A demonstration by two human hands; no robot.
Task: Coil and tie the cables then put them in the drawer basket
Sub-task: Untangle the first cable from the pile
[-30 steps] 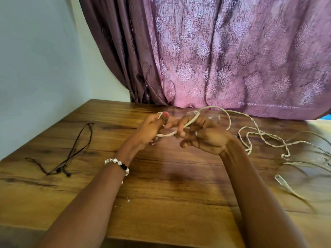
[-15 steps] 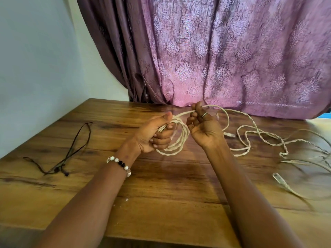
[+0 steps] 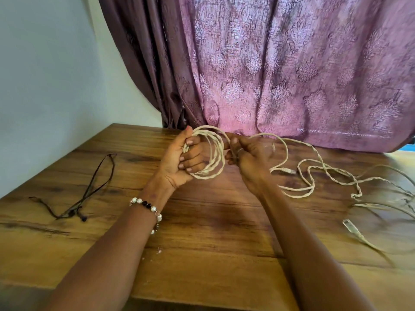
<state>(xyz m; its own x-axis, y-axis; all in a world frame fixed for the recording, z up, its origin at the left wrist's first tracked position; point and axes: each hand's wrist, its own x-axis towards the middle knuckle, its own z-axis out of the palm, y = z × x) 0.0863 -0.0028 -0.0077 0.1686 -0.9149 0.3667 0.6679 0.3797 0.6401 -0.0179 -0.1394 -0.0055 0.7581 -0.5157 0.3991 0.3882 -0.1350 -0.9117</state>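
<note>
Left hand (image 3: 179,160) fingers clench coiled loops of cream twisted cable (image 3: 213,153), right hand (image 3: 249,158) beside pinches its strand above brown wooden surface (image 3: 202,232).

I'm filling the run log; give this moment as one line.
step: coiling | left hand: grips coil of white cable | right hand: pinches cable, feeding | slack: loose on table | black cord: untouched

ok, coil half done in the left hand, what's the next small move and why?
Probably another wrap: the right hand draws in slack and lays one more loop onto the coil gripped by the left hand. Much of the white cable lies loose on the wooden table, so tying seems premature.
</note>
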